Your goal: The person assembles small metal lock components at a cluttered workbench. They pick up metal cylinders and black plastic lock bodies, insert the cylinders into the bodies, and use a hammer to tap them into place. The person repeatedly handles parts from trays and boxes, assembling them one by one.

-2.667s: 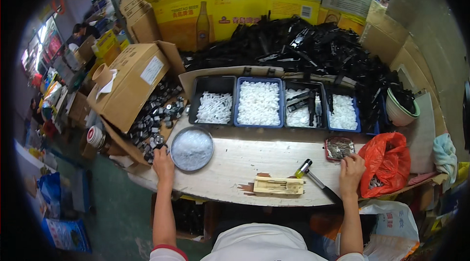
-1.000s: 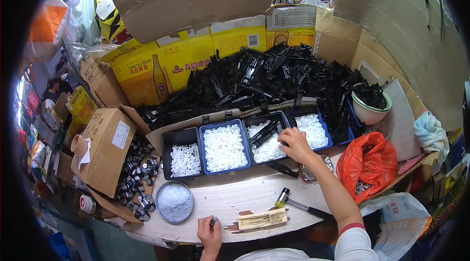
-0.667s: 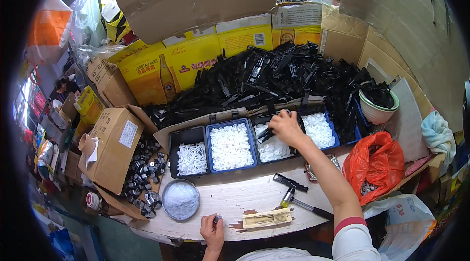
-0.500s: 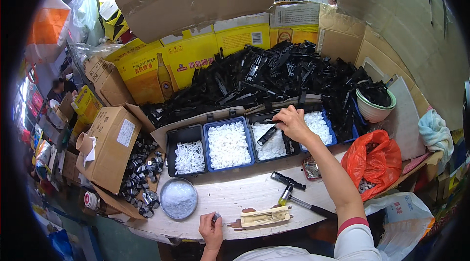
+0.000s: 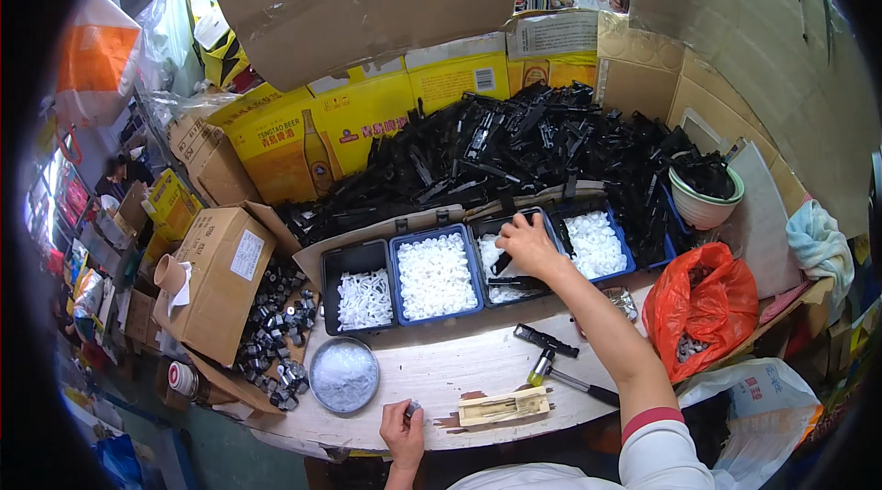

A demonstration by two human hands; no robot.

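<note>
My right hand [image 5: 531, 249] reaches over the third bin [image 5: 485, 299], its fingers closed on a slim black plastic part [image 5: 501, 262] that they partly hide. Just below, a second dark strip [image 5: 521, 284] lies across the white pieces near the bin's front. At the table's front edge my left hand [image 5: 399, 435] pinches a small dark-grey block [image 5: 412, 408]. To its right sits a pale wooden jig [image 5: 503, 407] with a slot. Behind the jig lie a hammer [image 5: 574, 382] with a yellow-tipped head and a black elongated part [image 5: 546, 340].
More bins [image 5: 435, 271] hold small white parts. A heap of black parts [image 5: 478, 146] rises behind them. Left are a round metal dish [image 5: 344, 375] and a carton [image 5: 220, 265] beside dark metal blocks [image 5: 276, 334]. Right stand a red bag [image 5: 703, 297] and a pot [image 5: 704, 196].
My right hand has moved slightly left and lower over the third bin, with the black part more hidden by its fingers. My left hand keeps the small block in place. The view has shifted slightly.
</note>
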